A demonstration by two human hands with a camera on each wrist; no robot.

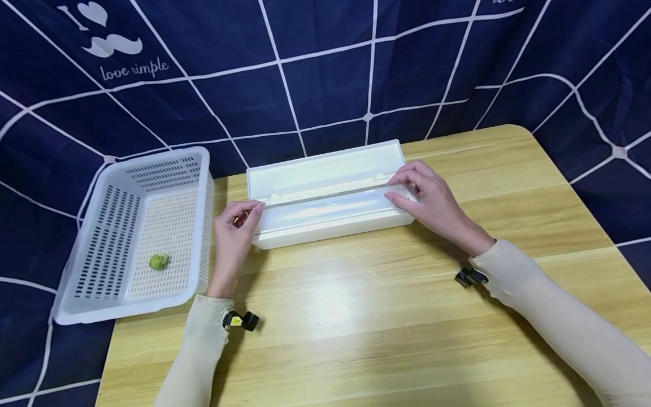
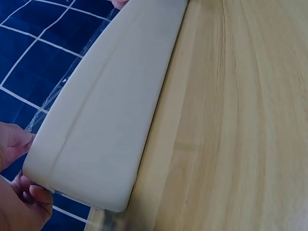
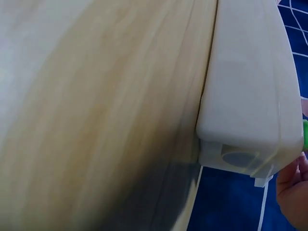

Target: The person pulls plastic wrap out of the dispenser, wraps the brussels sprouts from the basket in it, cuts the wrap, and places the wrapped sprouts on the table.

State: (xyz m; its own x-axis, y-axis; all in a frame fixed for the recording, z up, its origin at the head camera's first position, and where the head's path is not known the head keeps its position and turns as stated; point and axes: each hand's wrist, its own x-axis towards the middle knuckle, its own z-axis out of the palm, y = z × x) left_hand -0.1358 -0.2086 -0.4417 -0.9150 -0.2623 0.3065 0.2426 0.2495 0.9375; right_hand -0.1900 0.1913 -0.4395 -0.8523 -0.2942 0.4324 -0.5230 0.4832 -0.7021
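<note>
A long white plastic wrap dispenser (image 1: pixel 333 229) lies on the table with its lid (image 1: pixel 325 167) tipped back. Shiny clear plastic wrap (image 1: pixel 325 208) shows inside, and a strip of the wrap (image 2: pixel 61 84) sticks up past the box edge in the left wrist view. At the box's left end my left hand (image 1: pixel 235 237) pinches the wrap's edge between thumb and fingertip. My right hand (image 1: pixel 432 198) is at the right end, its bent fingers by the hinge side and its thumb over the wrap, a gap between them. A small green part (image 3: pixel 305 134) shows beside the right fingers.
On the left stands a white slotted plastic basket (image 1: pixel 203 226) with a small round green vegetable (image 1: pixel 159 262) in it. The wooden table (image 1: pixel 356 328) extends in front of the box. A dark blue cloth (image 1: pixel 325 85) with white lines hangs behind.
</note>
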